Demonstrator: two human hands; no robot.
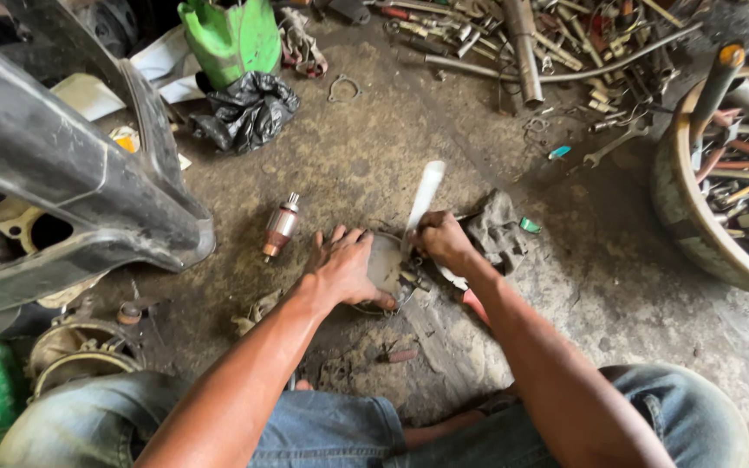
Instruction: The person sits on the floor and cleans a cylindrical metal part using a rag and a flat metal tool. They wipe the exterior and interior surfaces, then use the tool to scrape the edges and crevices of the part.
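Left hand (344, 269) is pressing flat on a round metal housing (385, 264) on the near floor; right hand (444, 243) is gripping a pale tool (422, 199); it may be slipping towards the fingers (359, 236).

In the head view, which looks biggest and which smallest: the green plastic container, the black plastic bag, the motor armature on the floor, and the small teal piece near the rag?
1. green plastic container, partly cut off by the frame edge
2. black plastic bag, nearly the same size, so the first two places are unsure
3. motor armature
4. teal piece
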